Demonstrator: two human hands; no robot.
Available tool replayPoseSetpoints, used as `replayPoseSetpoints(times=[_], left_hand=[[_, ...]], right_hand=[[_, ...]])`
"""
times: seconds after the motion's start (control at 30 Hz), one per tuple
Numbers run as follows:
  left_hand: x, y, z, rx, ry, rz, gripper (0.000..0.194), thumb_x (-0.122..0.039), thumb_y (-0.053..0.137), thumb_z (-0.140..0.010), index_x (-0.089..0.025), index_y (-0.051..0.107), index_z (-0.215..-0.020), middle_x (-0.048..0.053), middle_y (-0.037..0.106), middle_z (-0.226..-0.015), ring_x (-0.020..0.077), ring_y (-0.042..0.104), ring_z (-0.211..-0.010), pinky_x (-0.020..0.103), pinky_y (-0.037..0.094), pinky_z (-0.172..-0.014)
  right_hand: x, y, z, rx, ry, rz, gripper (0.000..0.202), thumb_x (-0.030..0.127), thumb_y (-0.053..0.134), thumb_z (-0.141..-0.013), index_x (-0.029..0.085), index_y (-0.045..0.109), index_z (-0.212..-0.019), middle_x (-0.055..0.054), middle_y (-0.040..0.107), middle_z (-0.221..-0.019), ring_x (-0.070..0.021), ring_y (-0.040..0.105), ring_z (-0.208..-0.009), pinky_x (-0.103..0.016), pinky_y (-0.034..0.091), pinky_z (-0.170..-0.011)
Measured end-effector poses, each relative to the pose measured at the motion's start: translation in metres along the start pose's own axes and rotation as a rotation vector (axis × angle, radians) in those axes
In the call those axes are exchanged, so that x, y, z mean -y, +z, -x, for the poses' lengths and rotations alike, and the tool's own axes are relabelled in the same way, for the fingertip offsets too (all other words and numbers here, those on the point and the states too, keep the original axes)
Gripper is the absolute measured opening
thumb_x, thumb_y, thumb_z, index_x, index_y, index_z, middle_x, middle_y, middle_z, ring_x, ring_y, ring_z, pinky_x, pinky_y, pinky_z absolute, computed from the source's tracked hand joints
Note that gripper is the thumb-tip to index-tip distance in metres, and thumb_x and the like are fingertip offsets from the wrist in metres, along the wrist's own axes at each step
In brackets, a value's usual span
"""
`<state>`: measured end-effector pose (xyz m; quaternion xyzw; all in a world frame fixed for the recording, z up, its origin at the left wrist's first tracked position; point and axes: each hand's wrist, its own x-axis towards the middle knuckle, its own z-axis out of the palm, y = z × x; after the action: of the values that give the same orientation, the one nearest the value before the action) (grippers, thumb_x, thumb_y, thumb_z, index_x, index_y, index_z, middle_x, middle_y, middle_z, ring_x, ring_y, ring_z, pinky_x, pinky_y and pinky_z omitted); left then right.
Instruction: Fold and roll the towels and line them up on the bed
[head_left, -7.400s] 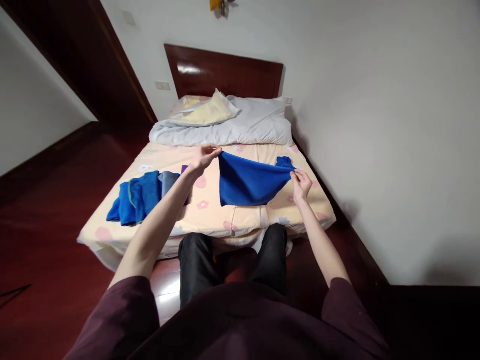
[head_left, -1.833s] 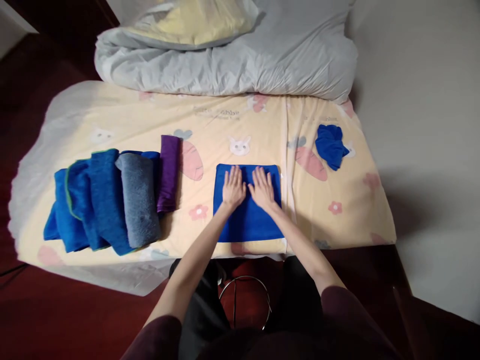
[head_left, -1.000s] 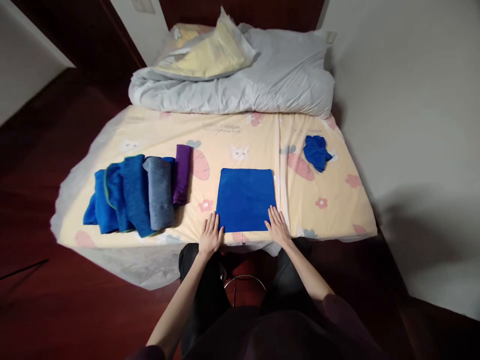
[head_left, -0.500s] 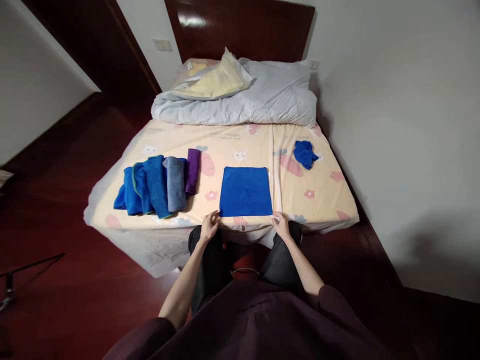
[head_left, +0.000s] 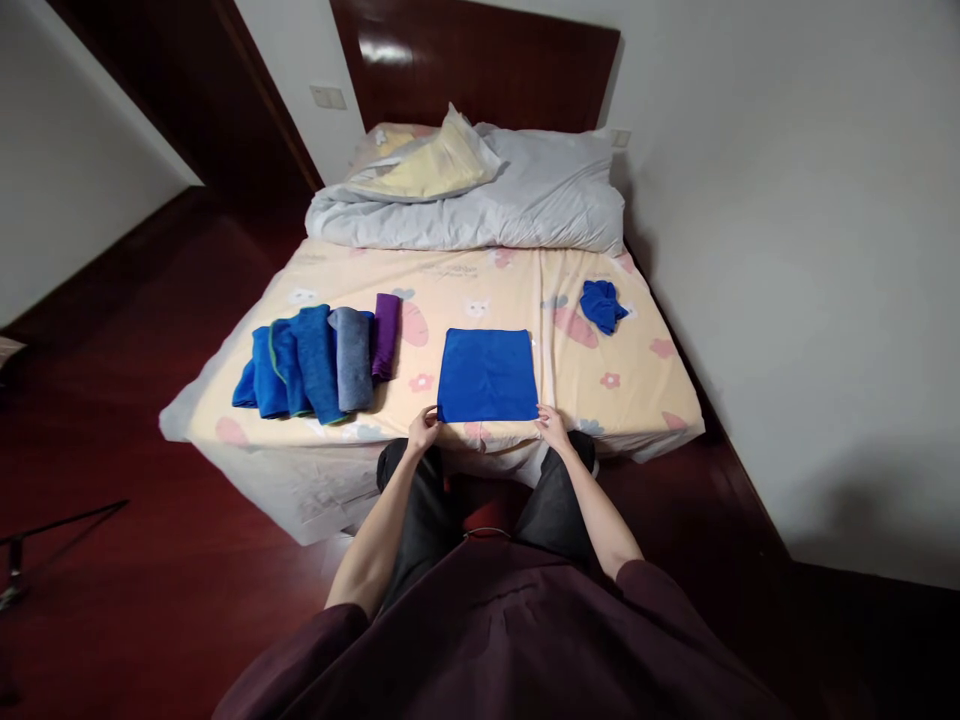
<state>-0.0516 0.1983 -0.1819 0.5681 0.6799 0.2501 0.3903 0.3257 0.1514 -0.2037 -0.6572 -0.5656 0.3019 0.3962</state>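
A blue cloth (head_left: pixel 487 376) lies flat on the patterned bed sheet (head_left: pixel 472 275) near the bed's front edge, roughly square with its near edge toward me. My left hand (head_left: pixel 424 430) pinches its near left corner. At the near right corner, my right hand (head_left: pixel 552 427) has its fingertips closed on the cloth. Left of the flat cloth is a row of rolled cloths: several blue ones (head_left: pixel 315 362), a grey one (head_left: pixel 352 358) and a purple one (head_left: pixel 385 335). A crumpled blue cloth (head_left: pixel 602 306) rests on the right side of the bed.
A grey quilt (head_left: pixel 555 190) with a yellow part folded over it lies across the head of the bed, before the dark headboard (head_left: pixel 480 65). A wall (head_left: pixel 787 250) stands on the right. A thin black stand (head_left: pixel 67 525) is at the lower left.
The view has shifted slightly, so the bed and cloths sit a little differently in the picture. Both hands remain at the near corners of the flat blue cloth.
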Motion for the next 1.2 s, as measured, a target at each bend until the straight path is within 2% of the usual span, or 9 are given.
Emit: replayPoseSetpoints(times=[0.17,0.33,0.47,0.6,0.73,0.83,0.97,1.07,1.2], left_hand=[[-0.007,-0.009,0.000,0.046,0.041,-0.077,0.054,-0.014,0.062,-0.079,-0.016,0.068,-0.133,0.004,0.076,-0.090,0.0207,0.073,-0.087,0.031,0.056,-0.089],[0.001,-0.015,0.017,0.057,0.075,-0.158,0.052,-0.009,0.058,-0.073,-0.015,0.074,-0.123,0.001,0.069,-0.072,0.0198,0.068,-0.074,0.030,0.054,-0.082],[0.014,-0.013,0.034,0.023,0.114,-0.206,0.046,-0.012,0.062,-0.072,-0.016,0.077,-0.114,0.007,0.073,-0.089,0.0255,0.069,-0.092,0.036,0.054,-0.094],[0.022,-0.009,0.041,-0.015,0.147,-0.235,0.043,-0.012,0.060,-0.074,-0.018,0.077,-0.113,0.010,0.072,-0.104,0.0297,0.064,-0.109,0.041,0.050,-0.104],[0.024,-0.005,0.032,-0.035,0.205,-0.206,0.036,-0.011,0.056,-0.077,-0.018,0.077,-0.105,0.010,0.065,-0.100,0.0277,0.063,-0.108,0.041,0.052,-0.103],[0.026,-0.004,0.020,-0.098,0.310,-0.109,0.026,-0.013,0.056,-0.077,-0.019,0.075,-0.095,0.012,0.063,-0.111,0.0286,0.063,-0.116,0.043,0.051,-0.109],[0.028,-0.002,0.004,-0.048,0.434,0.031,0.018,-0.020,0.058,-0.081,-0.020,0.071,-0.094,0.012,0.068,-0.128,0.0294,0.061,-0.128,0.047,0.046,-0.117],[0.028,0.001,-0.004,0.065,0.389,0.100,0.020,-0.033,0.060,-0.088,-0.020,0.069,-0.101,0.011,0.075,-0.115,0.0275,0.070,-0.113,0.044,0.054,-0.106],[0.028,0.003,-0.009,0.021,0.291,0.074,0.031,-0.045,0.064,-0.087,-0.019,0.068,-0.103,0.010,0.078,-0.099,0.0258,0.073,-0.093,0.038,0.058,-0.091]], right_hand=[[0.000,-0.002,-0.005,0.010,0.010,0.054,0.049,0.020,0.062,-0.073,0.015,0.074,-0.120,-0.009,0.076,-0.096,-0.0191,0.066,-0.082,-0.037,0.061,-0.083],[0.000,-0.005,0.013,0.007,0.008,0.138,0.042,0.020,0.067,-0.074,0.016,0.077,-0.115,-0.008,0.074,-0.094,-0.0209,0.066,-0.083,-0.039,0.060,-0.086],[0.003,-0.004,0.037,0.049,-0.028,0.198,0.039,0.018,0.074,-0.073,0.019,0.078,-0.112,-0.006,0.074,-0.093,-0.0240,0.067,-0.091,-0.042,0.057,-0.094],[0.008,0.004,0.046,0.055,-0.098,0.313,0.042,0.011,0.071,-0.073,0.020,0.077,-0.114,-0.009,0.075,-0.106,-0.0275,0.066,-0.105,-0.044,0.053,-0.102],[0.009,0.012,0.037,0.033,-0.096,0.326,0.042,0.003,0.059,-0.073,0.021,0.078,-0.105,-0.007,0.073,-0.104,-0.0257,0.065,-0.108,-0.040,0.054,-0.102],[0.006,0.013,0.025,-0.001,-0.081,0.267,0.037,0.002,0.055,-0.073,0.020,0.080,-0.095,-0.009,0.070,-0.102,-0.0247,0.067,-0.102,-0.038,0.057,-0.096],[0.002,0.011,0.012,-0.004,-0.182,0.097,0.033,0.004,0.057,-0.071,0.020,0.079,-0.091,-0.013,0.068,-0.128,-0.0256,0.066,-0.121,-0.040,0.052,-0.110],[0.002,0.013,0.004,0.083,-0.193,-0.041,0.035,0.007,0.056,-0.073,0.022,0.079,-0.094,-0.009,0.073,-0.128,-0.0240,0.067,-0.124,-0.041,0.050,-0.115],[-0.003,0.017,-0.002,0.134,-0.064,-0.115,0.027,0.021,0.062,-0.078,0.021,0.080,-0.097,-0.006,0.080,-0.102,-0.0234,0.075,-0.097,-0.039,0.058,-0.098]])
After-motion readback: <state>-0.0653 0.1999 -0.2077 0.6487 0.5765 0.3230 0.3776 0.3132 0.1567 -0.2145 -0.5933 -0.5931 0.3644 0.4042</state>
